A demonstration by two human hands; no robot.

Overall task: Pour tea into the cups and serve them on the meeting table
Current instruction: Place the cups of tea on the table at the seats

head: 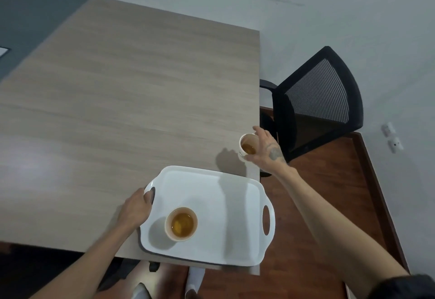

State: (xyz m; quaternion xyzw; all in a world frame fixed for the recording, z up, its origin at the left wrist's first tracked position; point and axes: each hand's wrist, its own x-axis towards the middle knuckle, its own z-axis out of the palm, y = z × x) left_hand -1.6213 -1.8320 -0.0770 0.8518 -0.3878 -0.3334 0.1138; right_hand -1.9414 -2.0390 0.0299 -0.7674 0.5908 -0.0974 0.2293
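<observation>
Right hand grip: right hand point(268, 152) curls round the held cup point(244, 142) from its right side, thumb at the near side and fingers over the far side, pinching the cup's wall
Held cup: small and pale, with amber tea point(248, 149) in it, at the table's right edge; a shadow falls on the tabletop just left of it; whether its base touches the wood cannot be told
Left hand grip: left hand point(136, 209) clasps the tray's left handle, fingers curled down into the handle slot, back of the hand up
Tray: tray point(226, 195) is white with rounded corners and a slot handle at each short end; it sits at the table's near right corner, its right handle jutting past the table's edge over the floor; whether it rests flat or is lifted cannot be told
Second cup: second cup point(181, 224) stands upright on the tray's left half, near the left hand, holding amber tea, well apart from the held cup
Table: table point(129, 110) has a pale wood-grain top
Chair: chair point(317, 96) is black and mesh-backed, at the table's right side just beyond the right hand
Floor: floor point(329, 192) is reddish-brown wood
Wall: wall point(329, 16) is plain white behind the chair
</observation>
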